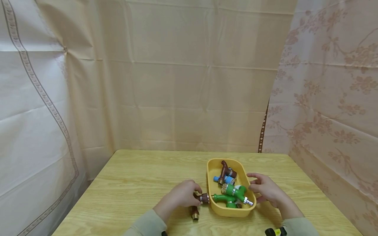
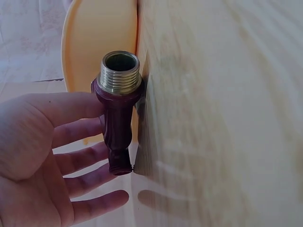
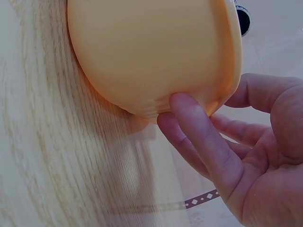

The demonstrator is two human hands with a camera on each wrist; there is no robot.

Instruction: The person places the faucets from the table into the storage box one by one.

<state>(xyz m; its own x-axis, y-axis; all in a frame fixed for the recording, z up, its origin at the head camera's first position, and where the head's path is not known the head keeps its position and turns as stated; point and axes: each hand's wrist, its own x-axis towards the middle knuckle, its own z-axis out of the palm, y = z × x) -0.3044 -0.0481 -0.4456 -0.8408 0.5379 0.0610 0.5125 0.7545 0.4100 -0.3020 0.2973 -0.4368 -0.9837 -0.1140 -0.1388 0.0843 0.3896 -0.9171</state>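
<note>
My left hand [image 1: 184, 194] holds a brown tap [image 1: 203, 198] just left of the yellow plastic bin [image 1: 230, 213]. In the left wrist view, thumb and fingers lie along one side of this tap [image 2: 118, 118], its threaded brass end facing the camera. Low over the table, the tap seems to rest on it. My right hand [image 1: 265, 190] is at the bin's right side, fingers fairly straight. The right wrist view has its fingertips touching the outer wall of the bin [image 3: 151, 56]. Inside lie a brown tap [image 1: 223, 172], a blue tap [image 1: 227, 179] and green taps [image 1: 225, 198].
The wood-grain table [image 1: 141, 177] carries the bin right of its middle. A beige cloth [image 1: 189, 82] hangs behind the table, with patterned cloths at both sides. Near the right sleeve is a black and yellow object [image 1: 276, 232], partly cut off by the frame.
</note>
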